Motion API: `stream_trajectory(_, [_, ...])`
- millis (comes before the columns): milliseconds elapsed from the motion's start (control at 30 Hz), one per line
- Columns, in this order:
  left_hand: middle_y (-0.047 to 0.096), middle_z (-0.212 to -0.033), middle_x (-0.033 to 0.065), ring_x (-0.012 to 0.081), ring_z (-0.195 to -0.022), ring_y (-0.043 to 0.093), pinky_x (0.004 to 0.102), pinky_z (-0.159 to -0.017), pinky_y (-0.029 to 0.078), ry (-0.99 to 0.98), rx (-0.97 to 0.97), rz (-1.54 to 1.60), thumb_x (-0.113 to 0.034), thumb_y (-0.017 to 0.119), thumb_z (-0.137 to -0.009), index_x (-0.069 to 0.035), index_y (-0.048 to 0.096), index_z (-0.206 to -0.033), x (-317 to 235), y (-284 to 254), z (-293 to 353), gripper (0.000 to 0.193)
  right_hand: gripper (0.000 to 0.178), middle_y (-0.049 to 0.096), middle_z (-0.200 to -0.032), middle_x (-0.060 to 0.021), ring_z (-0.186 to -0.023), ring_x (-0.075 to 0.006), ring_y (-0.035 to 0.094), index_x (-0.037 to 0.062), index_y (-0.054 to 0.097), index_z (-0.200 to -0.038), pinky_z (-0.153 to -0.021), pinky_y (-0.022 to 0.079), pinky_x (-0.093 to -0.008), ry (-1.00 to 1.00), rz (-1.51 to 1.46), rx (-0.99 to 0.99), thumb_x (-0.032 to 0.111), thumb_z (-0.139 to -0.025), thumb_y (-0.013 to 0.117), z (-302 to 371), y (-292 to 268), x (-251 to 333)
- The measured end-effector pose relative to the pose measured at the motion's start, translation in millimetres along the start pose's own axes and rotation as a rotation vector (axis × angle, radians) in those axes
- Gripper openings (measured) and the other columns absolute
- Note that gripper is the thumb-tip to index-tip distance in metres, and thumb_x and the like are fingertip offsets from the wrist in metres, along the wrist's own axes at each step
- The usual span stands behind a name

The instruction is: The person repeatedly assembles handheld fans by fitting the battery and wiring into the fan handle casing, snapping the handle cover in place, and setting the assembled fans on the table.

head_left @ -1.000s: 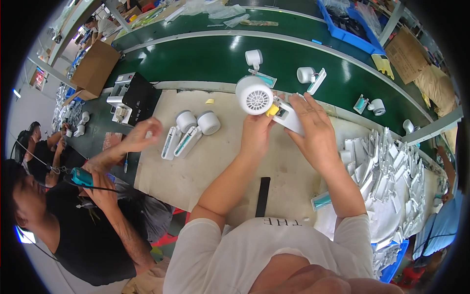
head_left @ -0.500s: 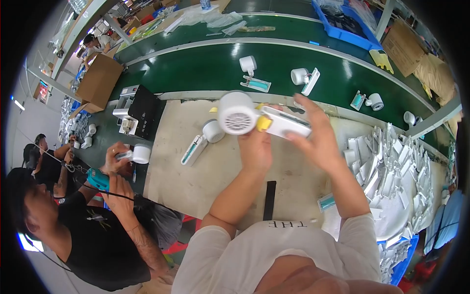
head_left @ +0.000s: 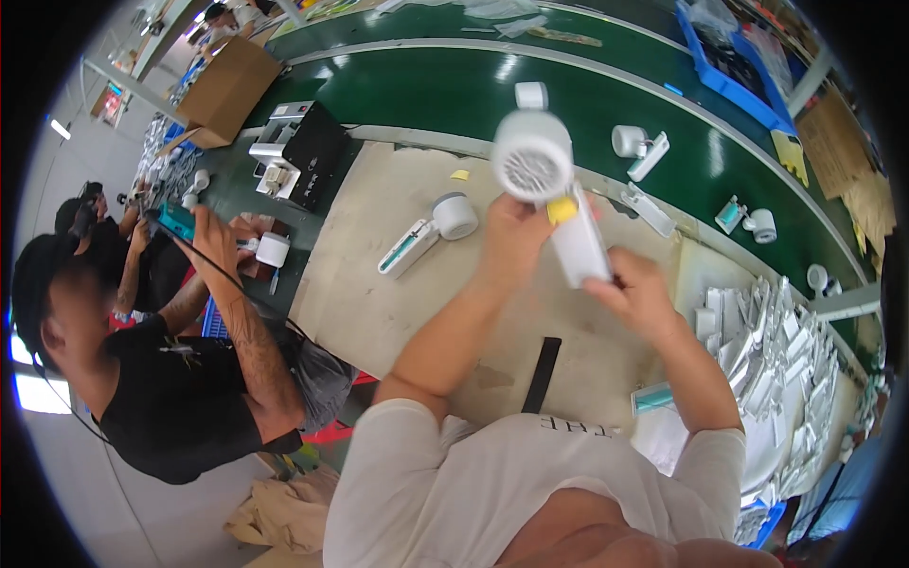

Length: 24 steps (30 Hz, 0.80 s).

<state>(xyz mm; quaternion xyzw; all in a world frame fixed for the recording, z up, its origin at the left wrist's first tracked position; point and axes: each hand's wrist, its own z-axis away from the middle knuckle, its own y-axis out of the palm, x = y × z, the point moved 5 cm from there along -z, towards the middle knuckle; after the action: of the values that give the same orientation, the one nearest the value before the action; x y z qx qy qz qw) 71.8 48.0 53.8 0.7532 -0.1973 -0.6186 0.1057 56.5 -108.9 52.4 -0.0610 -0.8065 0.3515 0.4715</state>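
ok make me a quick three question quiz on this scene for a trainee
1. True or false: the person's left hand grips a white device with a grille.
2. Pick one: the strip lying on the mat is A) red, B) black, C) blue.
3. Fill in: the heap of white parts lies on the person's ____ side.

Key: 1. true; 2. B; 3. right

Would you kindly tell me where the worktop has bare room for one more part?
The beige work mat is bare between the white round-headed plastic device lying on it and the left forearm, and between that and the right forearm, beyond the black strip. It is crowded at right, with heaped white plastic parts.
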Motion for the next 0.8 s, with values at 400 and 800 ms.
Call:
stream_trajectory(400, [0.062, -0.082, 0.0147, 0.0346, -0.1, 0.05, 0.0514, -0.093, 0.032, 0.019, -0.102, -1.711, -0.015, 0.068, -0.063, -0.009, 0.063, -0.093, -19.9, -171.4, 62.0, 0.031, 0.045, 0.046, -0.123, -0.0112, -0.111, -0.0284, 0.046, 0.0057, 0.049, -0.114, -0.091, 0.041, -0.0381, 0.222, 0.523, -0.158, 0.031, -0.078, 0.062, -187.6, 69.4, -123.5])
stream_trajectory(800, [0.053, -0.117, 0.0143, 0.0258, -0.106, 0.051, 0.0412, -0.088, 0.041, -0.161, -0.179, -0.694, -0.026, 0.051, -0.084, -0.002, 0.047, -0.116, -11.3, -140.8, 29.1, 0.04, 0.062, 0.058, -0.072, -0.0072, -0.056, -0.0115, 0.053, 0.0046, 0.027, -0.134, -0.049, 0.041, -0.0222, 0.413, -0.592, 0.039, 0.021, -0.083, 0.058, -138.6, 58.0, -75.2])
